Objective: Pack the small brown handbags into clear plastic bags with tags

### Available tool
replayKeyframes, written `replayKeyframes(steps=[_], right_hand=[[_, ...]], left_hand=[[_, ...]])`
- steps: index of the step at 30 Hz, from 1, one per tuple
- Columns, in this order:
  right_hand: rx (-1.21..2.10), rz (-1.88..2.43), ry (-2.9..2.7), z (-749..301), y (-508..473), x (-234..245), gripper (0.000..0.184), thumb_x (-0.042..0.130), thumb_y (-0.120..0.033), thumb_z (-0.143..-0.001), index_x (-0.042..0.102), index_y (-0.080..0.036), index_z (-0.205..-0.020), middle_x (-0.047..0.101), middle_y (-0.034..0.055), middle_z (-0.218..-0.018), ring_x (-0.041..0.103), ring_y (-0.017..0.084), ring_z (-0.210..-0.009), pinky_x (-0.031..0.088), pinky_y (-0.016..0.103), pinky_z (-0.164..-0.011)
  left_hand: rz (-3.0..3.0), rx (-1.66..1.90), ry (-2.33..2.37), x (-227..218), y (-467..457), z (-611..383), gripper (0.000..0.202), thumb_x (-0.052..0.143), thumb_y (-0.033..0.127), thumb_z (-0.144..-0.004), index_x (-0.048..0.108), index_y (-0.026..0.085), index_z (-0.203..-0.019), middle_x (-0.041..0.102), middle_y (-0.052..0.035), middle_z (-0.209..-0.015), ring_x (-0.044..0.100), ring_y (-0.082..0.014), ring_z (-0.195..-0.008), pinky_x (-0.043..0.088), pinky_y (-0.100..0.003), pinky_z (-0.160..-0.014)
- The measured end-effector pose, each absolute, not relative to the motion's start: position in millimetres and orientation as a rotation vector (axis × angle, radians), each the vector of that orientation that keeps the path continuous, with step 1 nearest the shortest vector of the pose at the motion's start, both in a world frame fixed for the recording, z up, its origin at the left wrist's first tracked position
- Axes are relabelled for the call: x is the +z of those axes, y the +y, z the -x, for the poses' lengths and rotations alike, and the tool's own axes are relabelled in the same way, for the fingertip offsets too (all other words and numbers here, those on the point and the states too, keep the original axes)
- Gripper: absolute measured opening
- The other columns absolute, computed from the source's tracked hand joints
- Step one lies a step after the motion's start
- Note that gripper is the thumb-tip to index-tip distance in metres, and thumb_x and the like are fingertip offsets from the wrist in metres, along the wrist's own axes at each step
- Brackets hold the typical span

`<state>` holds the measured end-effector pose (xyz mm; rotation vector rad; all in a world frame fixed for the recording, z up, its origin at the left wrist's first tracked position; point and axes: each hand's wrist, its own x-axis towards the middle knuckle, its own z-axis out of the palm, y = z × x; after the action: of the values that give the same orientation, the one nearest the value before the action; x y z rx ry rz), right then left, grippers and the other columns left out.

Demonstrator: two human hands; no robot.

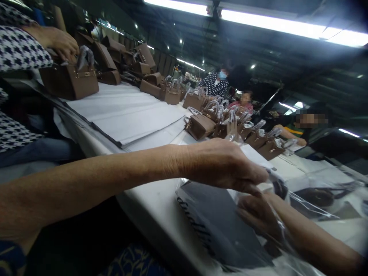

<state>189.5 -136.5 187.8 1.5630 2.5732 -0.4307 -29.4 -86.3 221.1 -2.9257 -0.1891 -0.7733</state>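
My left hand reaches across from the left, its fingers closed on a clear plastic bag at the table's near edge. Just under it, my right hand comes in from the lower right, with plastic film over part of it. Its fingers are curled and blurred; what they hold is hidden. Below both hands lies a dark grey flat-sided package with black lettering along its side, partly covered by film. White paper and a dark strap-like piece show just beyond the hands.
Many brown handbags with plastic-wrapped handles crowd the white table. White sheets lie left of centre. At far left a co-worker's hand rests on a brown handbag. Other people sit across the table. A dark pouch-like item lies at right.
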Motion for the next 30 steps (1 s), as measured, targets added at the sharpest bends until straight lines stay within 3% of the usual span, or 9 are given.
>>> replayKeyframes(steps=[4,7,10,14,16,19,22,25,30], right_hand=[[0.274,-1.788,2.554,-210.8,-143.1,221.6,0.041,0.031,-0.054,-0.083,0.053,-0.024,-0.065,0.055,-0.0008,-0.054,0.049,0.013,-0.043,0.03,0.024,-0.042],[0.909,-1.915,2.428,-237.7,-145.5,232.7,0.048,0.037,-0.064,-0.076,0.054,-0.029,-0.106,0.063,0.004,-0.099,0.062,0.022,-0.073,0.043,0.03,-0.051],[0.778,-1.92,2.285,-259.5,-138.3,223.9,0.068,0.045,-0.053,-0.078,0.029,-0.019,-0.134,0.046,0.0117,-0.13,0.055,0.027,-0.102,0.046,0.036,-0.074],[0.282,-2.009,2.196,-263.5,-126.6,228.4,0.031,0.036,-0.033,-0.085,0.058,-0.016,-0.099,0.065,0.0066,-0.076,0.059,0.018,-0.065,0.04,0.028,-0.059],[0.26,-2.03,2.359,-259.1,-128.9,246.4,0.029,0.036,-0.034,-0.085,0.056,-0.018,-0.071,0.055,0.0003,-0.055,0.05,0.013,-0.051,0.034,0.024,-0.051],[0.308,-1.982,2.678,-255.1,-138.5,272.9,0.027,0.041,-0.034,-0.082,0.05,-0.018,-0.063,0.048,-0.0028,-0.051,0.044,0.009,-0.048,0.03,0.021,-0.048],[0.178,-1.89,2.705,-258.6,-144.1,278.8,0.027,0.039,-0.032,-0.083,0.047,-0.018,-0.062,0.047,-0.0028,-0.053,0.044,0.009,-0.05,0.031,0.021,-0.05],[-0.091,-1.884,2.586,-265.1,-148.6,268.6,0.037,0.027,-0.038,-0.09,0.048,-0.018,-0.067,0.051,-0.0013,-0.059,0.048,0.01,-0.055,0.034,0.022,-0.056],[0.153,-2.008,2.445,-265.8,-167.2,252.4,0.032,0.045,-0.049,-0.082,0.054,-0.019,-0.076,0.059,0.0016,-0.072,0.053,0.013,-0.063,0.033,0.023,-0.057]], left_hand=[[2.965,-0.731,-0.195,229.2,-85.9,36.5,0.017,0.047,0.025,-0.087,0.058,0.015,-0.079,0.061,-0.0021,-0.073,0.054,-0.0126,-0.064,0.036,-0.023,-0.06],[3.007,-0.665,-0.225,232.2,-80.7,41.3,0.011,0.047,0.017,-0.085,0.058,0.014,-0.084,0.061,-0.0031,-0.078,0.055,-0.0129,-0.071,0.038,-0.022,-0.067],[2.992,-0.641,-0.295,230.2,-70.0,35.2,0.014,0.045,0.019,-0.087,0.059,0.014,-0.084,0.06,-0.0034,-0.078,0.054,-0.0116,-0.068,0.038,-0.021,-0.063],[2.949,-0.735,-0.304,232.6,-60.3,15.3,0.016,0.044,0.019,-0.087,0.059,0.014,-0.084,0.057,-0.0069,-0.1,0.057,-0.0123,-0.081,0.043,-0.021,-0.07],[2.936,-0.871,-0.251,241.8,-61.1,6.7,0.018,0.042,0.021,-0.089,0.059,0.015,-0.088,0.051,-0.009,-0.117,0.054,-0.015,-0.097,0.043,-0.025,-0.081],[2.973,-0.976,-0.195,257.9,-61.6,-3.4,0.019,0.041,0.024,-0.09,0.059,0.017,-0.089,0.041,-0.0088,-0.13,0.047,-0.0176,-0.111,0.039,-0.028,-0.09],[3.11,-0.79,-0.313,257.7,-46.7,-14.2,0.017,0.045,0.027,-0.088,0.059,0.017,-0.082,0.053,-0.0057,-0.112,0.052,-0.0168,-0.1,0.04,-0.026,-0.083],[3.237,-0.55,-0.495,238.2,-21.6,-24.1,0.019,0.047,0.028,-0.085,0.056,0.015,-0.074,0.053,0.0026,-0.067,0.05,-0.0086,-0.061,0.038,-0.017,-0.059],[3.187,-0.697,-0.496,223.1,-7.6,-37.0,0.027,0.036,0.028,-0.089,0.049,0.014,-0.071,0.044,0.0044,-0.06,0.043,-0.0071,-0.056,0.033,-0.016,-0.052]])
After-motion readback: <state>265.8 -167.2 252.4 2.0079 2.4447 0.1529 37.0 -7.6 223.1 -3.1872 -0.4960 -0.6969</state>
